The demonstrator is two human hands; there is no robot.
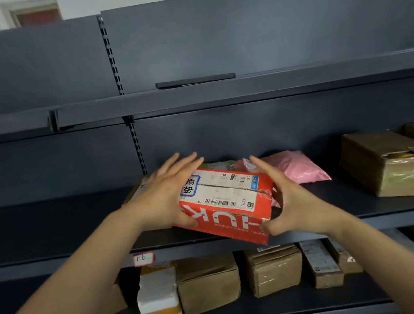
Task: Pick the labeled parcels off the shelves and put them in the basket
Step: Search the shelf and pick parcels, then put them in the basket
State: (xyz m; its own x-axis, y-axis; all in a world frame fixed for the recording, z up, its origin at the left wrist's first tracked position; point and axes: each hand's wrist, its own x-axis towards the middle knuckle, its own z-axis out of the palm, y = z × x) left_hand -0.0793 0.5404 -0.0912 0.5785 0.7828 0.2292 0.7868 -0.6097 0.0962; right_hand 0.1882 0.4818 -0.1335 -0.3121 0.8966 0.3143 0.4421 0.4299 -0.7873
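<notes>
A red cardboard parcel [228, 206] with a white shipping label and barcode on top is tilted at the front edge of the middle shelf [58, 261]. My left hand [166, 195] grips its left end, fingers spread over the top. My right hand [288, 199] presses against its right end, thumb under the lower corner. Behind it lie a pink plastic mailer [297, 166] and a partly hidden greenish packet. No basket is in view.
A brown taped box [392, 164] sits to the right on the same shelf. The lower shelf holds a white-and-orange parcel [158, 296] and several brown boxes [208, 283]. The upper shelf [219, 92] carries a flat dark bar.
</notes>
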